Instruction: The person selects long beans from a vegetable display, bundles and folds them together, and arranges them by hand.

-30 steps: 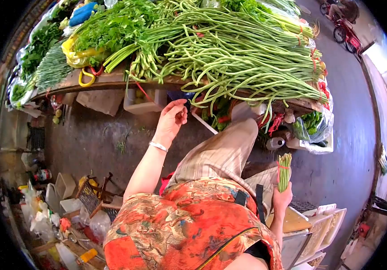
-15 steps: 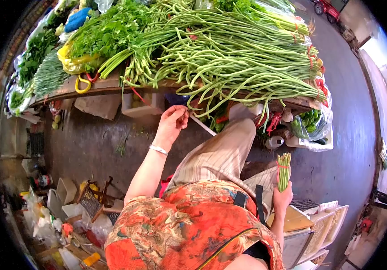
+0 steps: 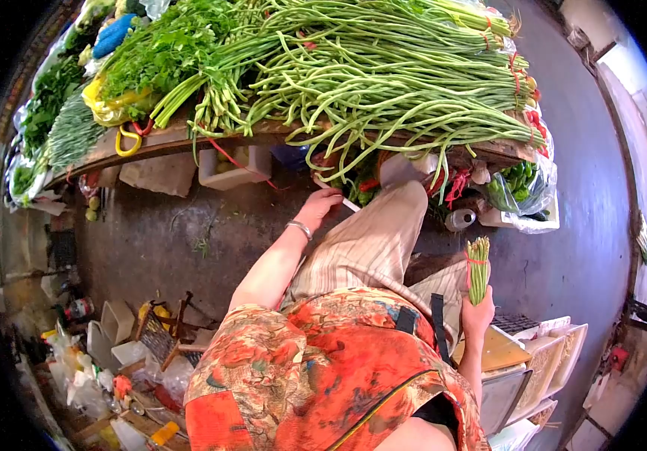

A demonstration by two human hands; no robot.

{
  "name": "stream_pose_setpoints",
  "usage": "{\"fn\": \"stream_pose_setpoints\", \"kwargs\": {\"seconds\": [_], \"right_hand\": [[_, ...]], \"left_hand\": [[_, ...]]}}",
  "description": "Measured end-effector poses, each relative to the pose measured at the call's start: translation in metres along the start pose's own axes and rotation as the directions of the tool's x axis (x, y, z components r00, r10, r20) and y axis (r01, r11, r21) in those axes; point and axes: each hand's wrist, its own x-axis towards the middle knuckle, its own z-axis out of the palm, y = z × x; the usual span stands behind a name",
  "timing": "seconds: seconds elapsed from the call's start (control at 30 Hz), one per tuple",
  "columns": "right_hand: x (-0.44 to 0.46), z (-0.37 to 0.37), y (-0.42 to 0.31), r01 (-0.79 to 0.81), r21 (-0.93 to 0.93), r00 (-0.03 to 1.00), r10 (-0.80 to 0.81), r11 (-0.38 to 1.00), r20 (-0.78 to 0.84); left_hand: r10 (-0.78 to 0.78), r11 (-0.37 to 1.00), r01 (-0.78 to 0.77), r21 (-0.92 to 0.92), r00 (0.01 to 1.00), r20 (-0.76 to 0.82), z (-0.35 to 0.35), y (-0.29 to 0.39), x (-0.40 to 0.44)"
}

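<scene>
My right hand (image 3: 477, 312) is wrapped round a bunch of long beans (image 3: 477, 270) tied with a red band. The cut-looking tips point up, and the lower part is hidden by the hand and body. My left hand (image 3: 320, 208), with a bracelet at the wrist, is beside my raised knee, just below the table edge. Its fingers are pressed together near a thin white strip (image 3: 349, 204); what they hold, if anything, is hidden. Above it, loose long beans (image 3: 383, 98) lie piled on the wooden table (image 3: 271, 131), their ends hanging over the front edge.
Leafy greens (image 3: 181, 56) and a yellow bag (image 3: 109, 105) lie at the table's left. Under it stand a white box (image 3: 235, 169) and a bag of green peppers (image 3: 517, 184). A metal can (image 3: 459, 219) lies on the floor. Crates (image 3: 541, 368) are at right, clutter at lower left.
My left hand has moved right and slightly down, turning so its fingers point right. My right hand still grips the bean bunch, slightly higher in view. The table has shifted up a little in view.
</scene>
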Motion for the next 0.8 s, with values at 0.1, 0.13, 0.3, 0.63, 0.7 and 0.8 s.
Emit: {"fn": "stream_pose_setpoints", "kwargs": {"seconds": [0.1,0.13,0.3,0.63,0.7,0.8], "right_hand": [[0.000,0.001,0.002,0.019,-0.008,1.000,-0.019,1.000,-0.005],[0.000,0.001,0.001,0.020,0.000,1.000,-0.020,1.000,-0.008],[0.000,0.001,0.001,0.013,0.002,1.000,-0.013,1.000,-0.014],[0.000,0.004,0.002,0.027,0.014,0.999,-0.026,1.000,-0.038],[0.000,0.005,0.002,0.021,0.012,0.999,-0.021,1.000,-0.044],[0.000,0.003,-0.001,0.029,-0.006,0.999,-0.029,1.000,-0.039]], "left_hand": [[-0.117,0.988,0.117,-0.101,0.993,0.012,0.025,0.002,-0.001],[-0.125,0.986,0.129,-0.109,0.991,0.050,0.023,-0.004,0.009],[-0.100,0.957,0.140,-0.254,0.981,0.164,0.028,-0.017,0.028],[-0.047,0.942,0.100,-0.319,0.984,0.169,0.029,-0.010,0.015],[-0.035,0.955,0.088,-0.282,0.981,0.190,0.027,-0.006,0.007],[-0.026,0.994,0.044,-0.105,0.985,0.168,0.030,0.006,-0.008]]}}
